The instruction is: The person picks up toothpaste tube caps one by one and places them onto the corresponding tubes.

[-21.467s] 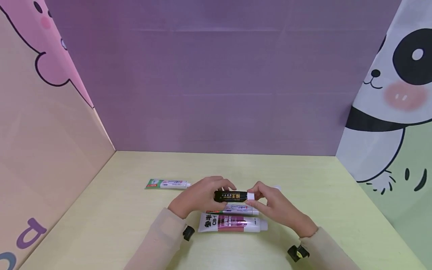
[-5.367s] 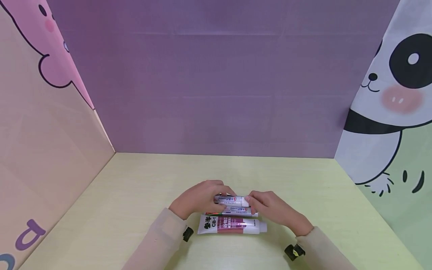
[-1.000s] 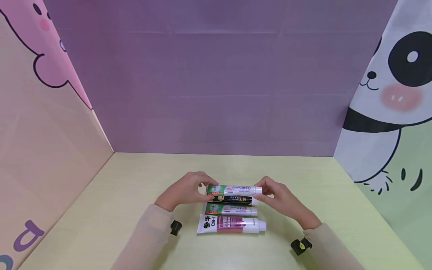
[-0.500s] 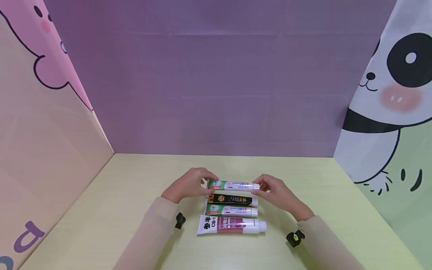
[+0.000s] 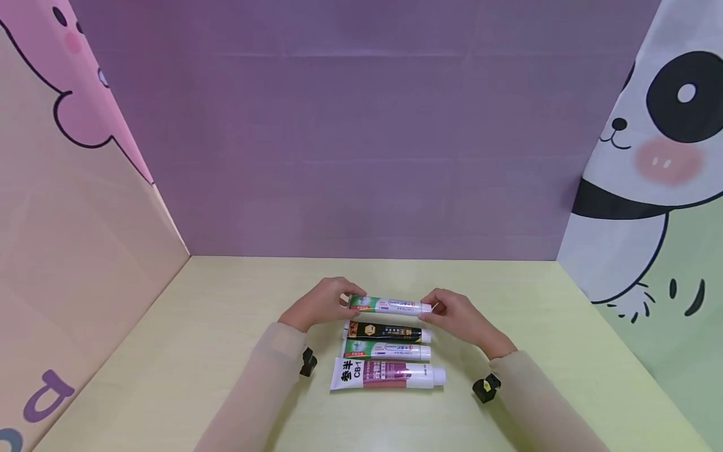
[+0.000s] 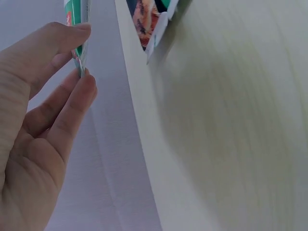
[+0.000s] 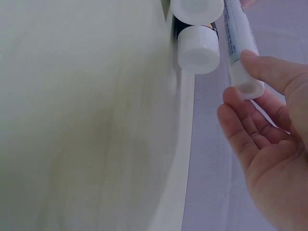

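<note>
A green-and-white toothpaste tube (image 5: pixel 395 306) is held lengthwise between both hands, behind a row of other tubes. My left hand (image 5: pixel 323 306) pinches its flat crimped end; the left wrist view shows thumb and fingertips on the green end (image 6: pixel 74 14). At the other end, my right hand (image 5: pixel 460 317) holds the white cap (image 7: pixel 248 87) between thumb and fingers. In front of it lie a black toothpaste tube (image 5: pixel 386 332), another green-and-white tube (image 5: pixel 390 350) and, nearest me, a larger pink-and-white tube (image 5: pixel 390 375). All caps point right.
The pale wooden table (image 5: pixel 226 351) meets a purple back wall (image 5: pixel 361 138). Printed side panels stand left and right, with a panda (image 5: pixel 672 163) on the right one. In the right wrist view, white caps (image 7: pixel 198 50) of the row sit beside the held tube.
Earliest, both hands held the black tube and a green-and-white tube lay at left; now the black one lies in the row. In the last second the held tube moved back, away from it.
</note>
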`<state>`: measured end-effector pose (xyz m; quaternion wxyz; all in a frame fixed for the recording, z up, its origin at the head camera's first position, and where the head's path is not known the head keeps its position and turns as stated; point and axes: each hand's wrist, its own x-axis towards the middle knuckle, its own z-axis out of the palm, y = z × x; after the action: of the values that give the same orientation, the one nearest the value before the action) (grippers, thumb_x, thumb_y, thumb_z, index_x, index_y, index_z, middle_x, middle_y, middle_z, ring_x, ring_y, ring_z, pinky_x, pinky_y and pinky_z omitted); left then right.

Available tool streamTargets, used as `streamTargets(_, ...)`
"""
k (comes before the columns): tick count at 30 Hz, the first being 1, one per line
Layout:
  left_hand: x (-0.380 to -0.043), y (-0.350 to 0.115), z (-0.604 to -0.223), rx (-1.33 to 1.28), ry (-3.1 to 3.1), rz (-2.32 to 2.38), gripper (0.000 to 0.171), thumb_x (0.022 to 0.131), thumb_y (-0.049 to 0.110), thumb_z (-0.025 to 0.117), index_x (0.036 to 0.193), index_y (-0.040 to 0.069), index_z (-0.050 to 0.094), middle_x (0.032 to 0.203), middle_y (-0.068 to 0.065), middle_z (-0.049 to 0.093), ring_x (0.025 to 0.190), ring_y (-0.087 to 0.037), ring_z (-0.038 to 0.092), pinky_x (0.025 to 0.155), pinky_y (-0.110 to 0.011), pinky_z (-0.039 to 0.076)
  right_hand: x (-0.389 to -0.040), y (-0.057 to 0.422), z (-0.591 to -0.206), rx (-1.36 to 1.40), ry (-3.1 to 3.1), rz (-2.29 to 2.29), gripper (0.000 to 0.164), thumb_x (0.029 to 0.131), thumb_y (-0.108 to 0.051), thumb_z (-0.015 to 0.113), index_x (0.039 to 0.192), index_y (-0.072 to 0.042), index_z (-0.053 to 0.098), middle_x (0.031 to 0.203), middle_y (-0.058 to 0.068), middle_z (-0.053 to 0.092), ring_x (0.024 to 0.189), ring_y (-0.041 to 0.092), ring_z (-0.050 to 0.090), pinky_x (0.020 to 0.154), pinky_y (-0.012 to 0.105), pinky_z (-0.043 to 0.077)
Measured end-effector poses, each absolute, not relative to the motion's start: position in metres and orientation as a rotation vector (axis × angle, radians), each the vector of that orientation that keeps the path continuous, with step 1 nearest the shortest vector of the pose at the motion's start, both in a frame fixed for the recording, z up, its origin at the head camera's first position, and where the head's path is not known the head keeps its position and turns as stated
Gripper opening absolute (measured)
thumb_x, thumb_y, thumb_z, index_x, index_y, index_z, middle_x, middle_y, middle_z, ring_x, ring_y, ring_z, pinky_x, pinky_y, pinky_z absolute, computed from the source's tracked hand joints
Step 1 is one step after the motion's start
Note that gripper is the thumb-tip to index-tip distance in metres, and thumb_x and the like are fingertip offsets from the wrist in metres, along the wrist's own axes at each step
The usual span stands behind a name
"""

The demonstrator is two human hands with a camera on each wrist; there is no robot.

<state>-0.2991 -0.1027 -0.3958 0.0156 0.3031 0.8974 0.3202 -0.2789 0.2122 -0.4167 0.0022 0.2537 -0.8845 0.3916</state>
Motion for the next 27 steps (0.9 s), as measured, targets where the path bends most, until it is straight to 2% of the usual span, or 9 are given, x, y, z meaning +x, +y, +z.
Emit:
streamTargets(10, -0.303, -0.100, -0.406, 0.856, 2.729, 0.962, 0.035, 0.088, 0.007, 0.076, 0.122, 0.005, 0.071, 0.122, -0.007, 0.064, 0.112, -0.021, 0.060, 0.086, -0.030, 0.055, -0.280, 0.211, -0.418, 0.765, -2.857, 1.214, 0.016, 0.094, -0.012, 0.070, 0.107, -0.004, 0.066, 0.095, 0.001, 0.068, 0.084, 0.015, 0.064, 0.072, 0.033, 0.053)
streamTargets(17, -0.304, -0.100, -0.410, 0.833, 2.717, 0.918, 0.032, 0.088, 0.007, 0.075, 0.121, 0.005, 0.072, 0.118, -0.006, 0.067, 0.101, -0.018, 0.060, 0.086, -0.031, 0.053, -0.283, 0.206, -0.419, 0.726, -2.934, 1.195, 0.013, 0.093, -0.008, 0.069, 0.105, -0.004, 0.066, 0.094, 0.002, 0.067, 0.084, 0.015, 0.061, 0.073, 0.034, 0.050)
streamTargets(20, -0.304, -0.099, -0.411, 0.856, 2.707, 0.902, 0.032, 0.089, 0.006, 0.074, 0.121, 0.004, 0.072, 0.116, -0.007, 0.068, 0.096, -0.018, 0.059, 0.081, -0.029, 0.052, -0.282, 0.204, -0.419, 0.668, -2.975, 1.178, 0.013, 0.093, -0.009, 0.070, 0.104, -0.005, 0.066, 0.093, 0.001, 0.066, 0.084, 0.016, 0.060, 0.073, 0.034, 0.049)
streamTargets(24, -0.305, -0.099, -0.412, 0.882, 2.702, 0.868, 0.031, 0.090, 0.005, 0.073, 0.121, 0.003, 0.071, 0.113, -0.006, 0.069, 0.093, -0.019, 0.057, 0.075, -0.027, 0.049, -0.283, 0.202, -0.422, 0.635, -3.001, 1.125, 0.013, 0.093, -0.010, 0.070, 0.104, -0.005, 0.067, 0.093, 0.000, 0.066, 0.085, 0.016, 0.059, 0.075, 0.035, 0.050)
streamTargets(27, -0.306, -0.099, -0.413, 0.864, 2.708, 0.848, 0.031, 0.091, 0.007, 0.073, 0.122, 0.006, 0.072, 0.115, -0.005, 0.070, 0.093, -0.016, 0.057, 0.077, -0.026, 0.049, -0.285, 0.201, -0.423, 0.614, -3.016, 1.099, 0.013, 0.093, -0.011, 0.070, 0.105, -0.005, 0.068, 0.093, 0.000, 0.066, 0.086, 0.016, 0.059, 0.078, 0.035, 0.050)
